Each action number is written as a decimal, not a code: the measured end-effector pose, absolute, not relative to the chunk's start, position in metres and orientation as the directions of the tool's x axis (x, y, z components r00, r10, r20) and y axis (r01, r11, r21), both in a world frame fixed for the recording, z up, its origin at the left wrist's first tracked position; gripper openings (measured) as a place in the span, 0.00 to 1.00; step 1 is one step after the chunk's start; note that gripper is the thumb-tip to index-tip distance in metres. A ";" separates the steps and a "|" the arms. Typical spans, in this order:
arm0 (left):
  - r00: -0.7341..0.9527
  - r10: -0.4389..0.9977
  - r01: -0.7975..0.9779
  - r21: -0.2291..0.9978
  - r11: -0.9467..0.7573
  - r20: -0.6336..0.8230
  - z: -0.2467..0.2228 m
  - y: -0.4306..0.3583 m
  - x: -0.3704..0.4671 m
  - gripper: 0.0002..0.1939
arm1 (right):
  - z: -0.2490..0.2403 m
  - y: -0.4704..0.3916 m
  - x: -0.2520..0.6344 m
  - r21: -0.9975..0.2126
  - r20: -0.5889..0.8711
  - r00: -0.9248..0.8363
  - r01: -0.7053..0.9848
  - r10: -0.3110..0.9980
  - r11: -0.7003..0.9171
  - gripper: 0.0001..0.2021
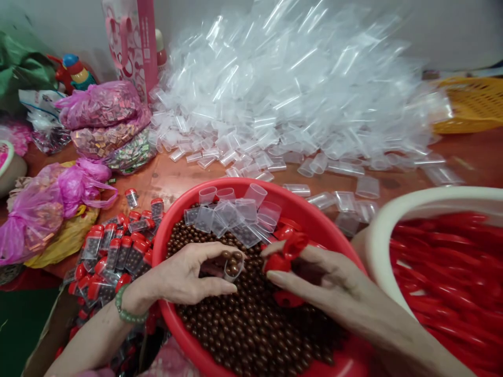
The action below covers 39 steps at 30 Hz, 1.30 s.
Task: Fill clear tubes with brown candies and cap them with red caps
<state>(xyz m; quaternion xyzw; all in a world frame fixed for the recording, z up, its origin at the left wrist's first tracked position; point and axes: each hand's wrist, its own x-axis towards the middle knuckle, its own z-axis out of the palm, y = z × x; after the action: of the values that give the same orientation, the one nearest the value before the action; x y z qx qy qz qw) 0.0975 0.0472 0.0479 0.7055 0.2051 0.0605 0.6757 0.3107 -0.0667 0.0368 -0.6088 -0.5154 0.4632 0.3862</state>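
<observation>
My left hand [192, 275] is closed round a clear plastic tube [231, 272], its open end turned toward the right and brown balls showing at the mouth. Between the thumb and fingers of my right hand [318, 277] is a red plastic cap [278, 262], with another red piece close against it. Both hands are above a red basin [188, 343] of shiny brown balls [251, 324]. Several clear tubes [236, 214] lie on the balls at the basin's far side. More red pieces are partly hidden behind my right hand.
Filled tubes with red caps [113, 251] are heaped in a box at the left. A large pile of clear tubes [294, 99] covers the back of the table. A white tub [381, 251] of red parts stands right; pink bags [102, 107] lie left, a yellow basket [471, 104] back right.
</observation>
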 end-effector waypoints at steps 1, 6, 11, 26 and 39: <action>0.906 0.367 0.204 0.977 0.061 -0.213 0.049 0.046 0.097 0.21 | 0.037 -0.067 0.308 -0.960 -0.226 0.092 0.148 0.970 -0.238 0.11; 0.902 0.380 0.190 0.978 0.083 -0.207 0.050 0.037 0.096 0.18 | 0.026 -0.065 0.300 -0.943 -0.297 0.113 -0.192 0.948 -0.272 0.18; 0.863 0.402 0.181 0.930 0.320 -0.307 0.045 0.029 0.094 0.16 | 0.022 -0.061 0.294 -0.940 -0.243 0.075 -0.263 0.967 -0.216 0.15; 0.734 0.544 -0.026 0.783 0.621 -0.407 0.033 0.018 0.111 0.27 | 0.029 -0.059 0.279 -0.995 -0.091 0.263 -0.064 0.961 -0.077 0.15; 0.634 0.662 0.064 0.881 0.470 -0.399 0.038 0.022 0.108 0.10 | 0.029 -0.062 0.289 -0.804 0.175 0.105 0.589 0.979 0.081 0.14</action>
<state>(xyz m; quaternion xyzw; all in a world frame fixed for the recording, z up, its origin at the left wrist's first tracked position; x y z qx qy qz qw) 0.1082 0.0220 0.0385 0.4768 0.3807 0.1946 0.7680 0.2886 -0.0618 0.0288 -0.6308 -0.6213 0.2483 0.3930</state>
